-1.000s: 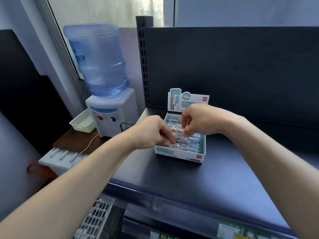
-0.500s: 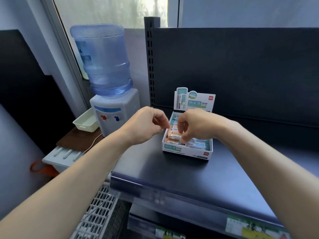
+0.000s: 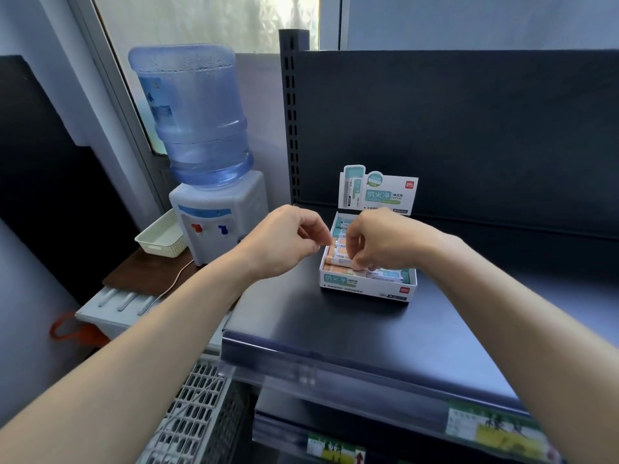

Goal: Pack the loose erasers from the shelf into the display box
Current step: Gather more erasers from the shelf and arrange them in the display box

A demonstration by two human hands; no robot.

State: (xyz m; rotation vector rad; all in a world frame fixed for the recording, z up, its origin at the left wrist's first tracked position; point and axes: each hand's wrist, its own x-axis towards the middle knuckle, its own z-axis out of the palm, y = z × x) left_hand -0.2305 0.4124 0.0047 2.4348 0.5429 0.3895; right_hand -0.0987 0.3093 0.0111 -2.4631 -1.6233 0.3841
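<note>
While the right hand (image 3: 385, 244) curls its fingers down onto a peach-toned eraser (image 3: 338, 261) at the lower left corner of the display box (image 3: 365, 286), the left hand (image 3: 284, 244) sits just beside the box's left wall with its fingers bent toward that same eraser. Whether they actually pinch its end is hard to tell at this angle. The box stands near the middle of the frame on the dark shelf (image 3: 368, 329), its card flap (image 3: 378, 192) upright behind, with sleeved erasers (image 3: 388, 274) lying in rows inside. An eraser like this should be light, slightly rubbery and grippy, and hardly fragile, though its paper sleeve may slip. Holding it by the two long sides near the ends, then pressing it flat into the row, looks the safest way.
</note>
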